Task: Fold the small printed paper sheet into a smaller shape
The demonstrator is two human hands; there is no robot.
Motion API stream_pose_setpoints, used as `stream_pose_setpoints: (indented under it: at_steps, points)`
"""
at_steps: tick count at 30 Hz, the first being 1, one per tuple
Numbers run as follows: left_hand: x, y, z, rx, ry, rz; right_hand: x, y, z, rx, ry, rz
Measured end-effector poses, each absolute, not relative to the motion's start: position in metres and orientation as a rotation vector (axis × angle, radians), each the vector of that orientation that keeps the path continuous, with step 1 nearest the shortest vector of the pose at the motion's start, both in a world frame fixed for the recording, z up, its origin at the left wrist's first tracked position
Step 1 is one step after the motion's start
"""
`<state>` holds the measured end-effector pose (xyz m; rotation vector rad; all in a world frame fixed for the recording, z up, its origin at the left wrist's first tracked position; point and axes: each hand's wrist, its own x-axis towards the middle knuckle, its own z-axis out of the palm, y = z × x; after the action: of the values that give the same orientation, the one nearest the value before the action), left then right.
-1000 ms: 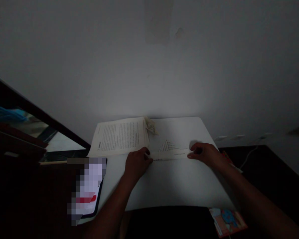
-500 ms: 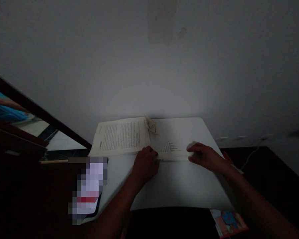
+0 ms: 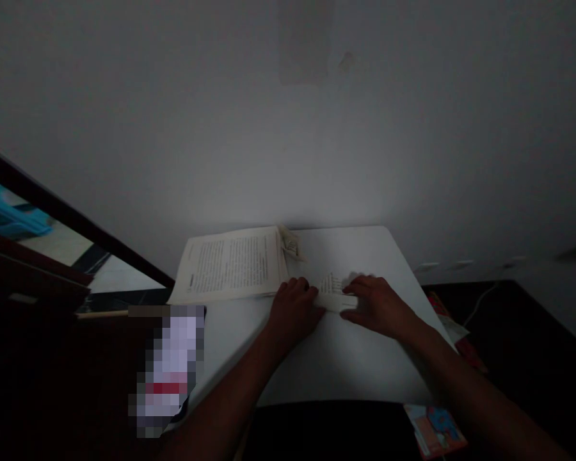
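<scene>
A small, off-white strip of folded printed paper (image 3: 335, 299) lies on the white, smooth-topped counter (image 3: 355, 371), between the person's two bare hands and near the middle of the top. The left hand (image 3: 295, 307) is at the paper's left end, its fingers curled down; whether they pinch the paper or only press on it cannot be told, since the back of the hand hides the contact. The right hand (image 3: 372, 304) is at the other end, thumb and forefinger parted, one by the lower edge and one by the upper. A peak of printed paper rises from the strip's far edge.

Beyond the left hand lie off-white printed book pages (image 3: 235, 266), with a crumpled piece of printed paper (image 3: 292, 245) against their right edge. A dark-edged phone with a pixelated pale screen (image 3: 177, 346) rests at the counter's left side. Below the near right edge is a colourful orange-and-blue printed booklet (image 3: 436, 430).
</scene>
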<state>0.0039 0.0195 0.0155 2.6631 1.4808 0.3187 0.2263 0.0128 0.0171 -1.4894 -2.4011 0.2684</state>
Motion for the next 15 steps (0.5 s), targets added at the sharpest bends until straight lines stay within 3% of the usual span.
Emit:
stream_pose_setpoints:
  at_steps: [15]
  points:
    - [-0.004, 0.034, 0.003, 2.87, 1.246, 0.549, 0.209, 0.019, 0.033, -1.498, -2.557, 0.038]
